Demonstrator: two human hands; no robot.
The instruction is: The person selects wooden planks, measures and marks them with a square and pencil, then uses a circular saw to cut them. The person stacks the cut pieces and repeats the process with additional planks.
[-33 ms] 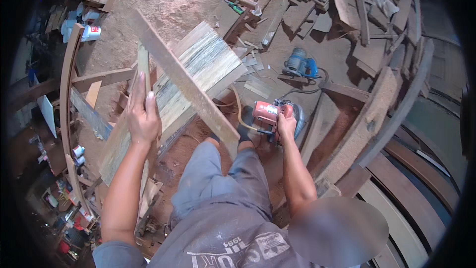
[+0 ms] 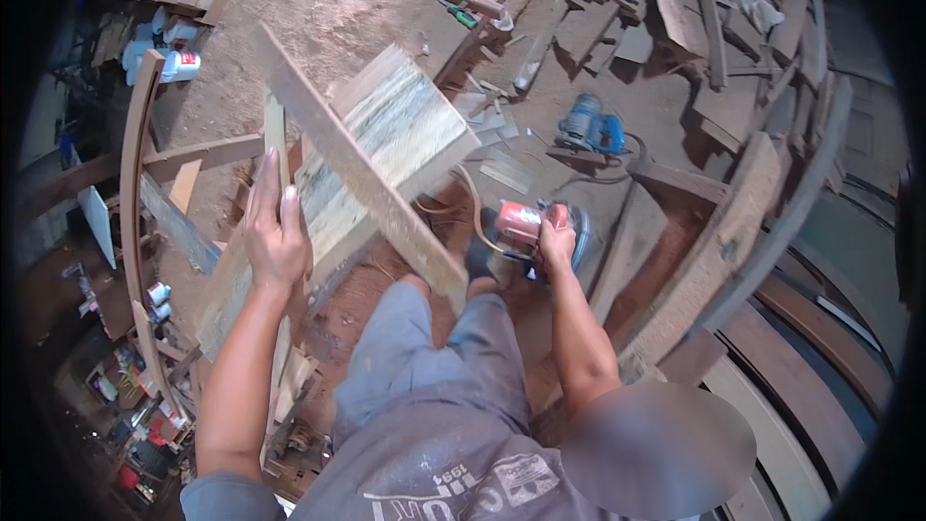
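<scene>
My right hand (image 2: 556, 243) is wrapped round the handle of a red circular saw (image 2: 521, 220), held low beside my right leg with its cord running off to the left. With its fingers stretched out straight and thumb apart, my left hand (image 2: 277, 239) lies flat against a narrow wooden strip (image 2: 275, 125). Beneath and beside it slants a wide pale plank (image 2: 386, 125) with dark streaked grain. A long straight board (image 2: 357, 159) crosses over that plank, its near end by my knees. What the left palm touches is partly hidden.
A blue power tool (image 2: 588, 125) rests on the floor ahead, its cord trailing right. Offcuts and boards (image 2: 666, 10) pile up at the far right. A thick beam (image 2: 714, 241) stands at my right. At far left are white containers (image 2: 180, 66) and a curved wooden piece (image 2: 135, 183).
The whole view has shifted slightly. Both hands keep their places on the saw and against the wood.
</scene>
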